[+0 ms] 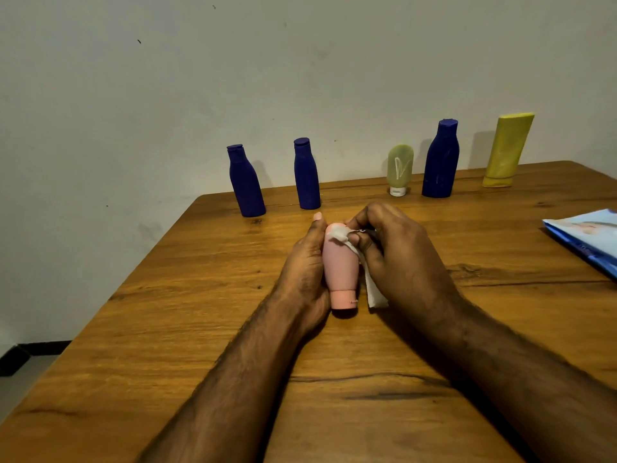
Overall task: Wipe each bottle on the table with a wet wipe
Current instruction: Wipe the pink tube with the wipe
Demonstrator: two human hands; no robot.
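Note:
A small pink bottle [340,265] stands cap down on the wooden table [200,329] at the middle. My left hand [305,265] grips its left side. My right hand [397,248] pinches a white wet wipe [344,237] against the bottle's upper end, and the wipe's tail hangs down to the table beside the cap. Along the far edge stand three dark blue bottles [246,182] [306,175] [440,160], a pale green tube [399,168] and a yellow tube [505,150].
A blue and white wet wipe packet [587,240] lies at the table's right edge. A plain wall rises just behind the row of bottles. The table's left edge runs diagonally, with floor below it.

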